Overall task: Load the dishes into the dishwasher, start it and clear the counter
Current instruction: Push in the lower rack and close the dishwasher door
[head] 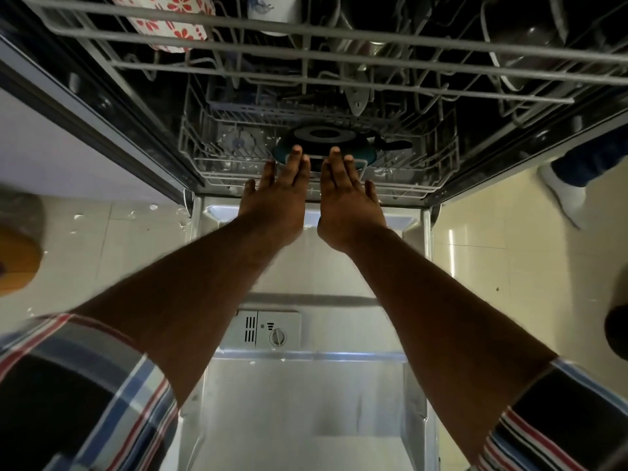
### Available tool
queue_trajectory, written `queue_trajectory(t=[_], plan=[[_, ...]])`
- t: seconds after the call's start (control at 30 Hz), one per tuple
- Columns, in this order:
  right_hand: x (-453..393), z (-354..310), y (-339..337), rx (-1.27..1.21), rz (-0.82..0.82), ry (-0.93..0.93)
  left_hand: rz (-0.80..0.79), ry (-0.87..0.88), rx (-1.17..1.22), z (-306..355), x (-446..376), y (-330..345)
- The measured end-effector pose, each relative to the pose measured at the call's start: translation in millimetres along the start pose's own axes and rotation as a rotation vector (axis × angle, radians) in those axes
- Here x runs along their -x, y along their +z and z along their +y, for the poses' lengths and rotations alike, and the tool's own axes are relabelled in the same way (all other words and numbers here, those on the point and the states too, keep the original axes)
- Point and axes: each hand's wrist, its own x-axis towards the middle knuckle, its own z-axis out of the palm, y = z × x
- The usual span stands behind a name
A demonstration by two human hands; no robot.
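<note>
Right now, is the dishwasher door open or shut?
Open: the dishwasher door lies flat below both arms, detergent dispenser facing up, lower rack visible beyond.

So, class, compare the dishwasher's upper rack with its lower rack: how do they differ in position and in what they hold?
The upper rack sits pulled out towards the camera; the lower rack sits back inside the tub. The upper rack holds a red-flowered cup and dark cookware; the lower rack holds an upturned teal pan. Both hands reach the lower rack, left hand and right hand, not the upper. Both are pale wire racks.
</note>
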Motion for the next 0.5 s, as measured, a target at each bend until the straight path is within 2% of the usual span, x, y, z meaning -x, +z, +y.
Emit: queue_trajectory(t=[0.23,0.4,0.5], plan=[[36.0,-0.4,18.5,-0.087,0.023,-0.023,0.111,0.042,0.090,1.9,39.1,26.8],[115.0,-5.7,81.1,-0.305,-0.167,0.091,-0.100,-0.057,0.383,21.4,133.4,98.2],[166.7,-18.6,120.2,-0.470,-0.259,0.192,-0.150,-0.139,0.568,34.0,197.3,144.5]])
